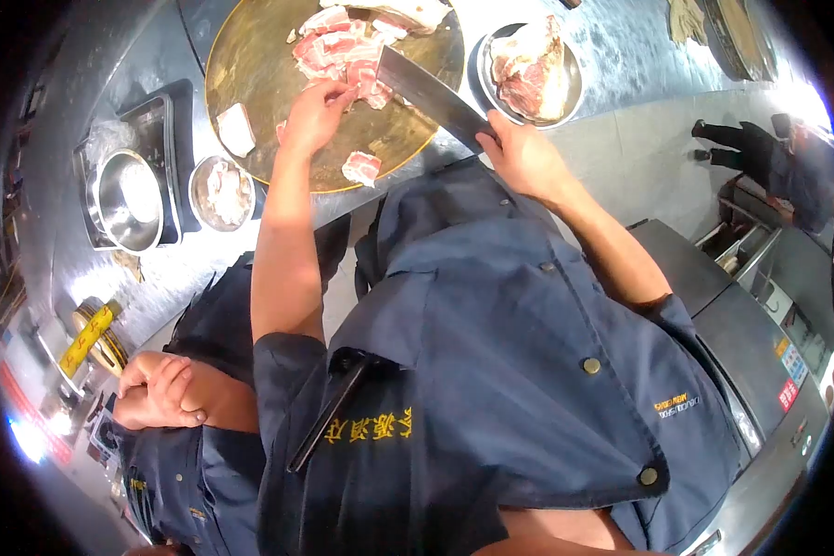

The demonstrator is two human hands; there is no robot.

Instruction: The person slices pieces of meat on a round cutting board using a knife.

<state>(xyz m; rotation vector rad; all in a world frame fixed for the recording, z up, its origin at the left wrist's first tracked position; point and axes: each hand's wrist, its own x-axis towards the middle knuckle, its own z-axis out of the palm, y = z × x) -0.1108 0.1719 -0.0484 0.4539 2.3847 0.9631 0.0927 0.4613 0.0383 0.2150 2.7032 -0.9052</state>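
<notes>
Round chopping board (250, 74): serves as the dial, twelve pointing away from the wearer.
Pile of raw pink meat pieces (338, 51): lies near dial centre.
Left hand (315, 119): just below centre, fingertips drawn together at the pile's near edge; whether they pinch a piece cannot be told.
Right hand (524, 157): at four o'clock, off the board, clamped on the handle of a cleaver (431, 97), whose blade points toward ten, its far end at the pile's right edge.
Loose pieces: pale chunk (236, 130) at eight; small pink-and-white chunk (361, 168) between five and six.
Metal bowl (574, 83): at three, holds a large piece of meat (528, 79).
Small bowl (197, 206): between seven and eight, holds pale scraps (224, 190).
Co-worker (190, 463): at seven, arms folded.
</notes>
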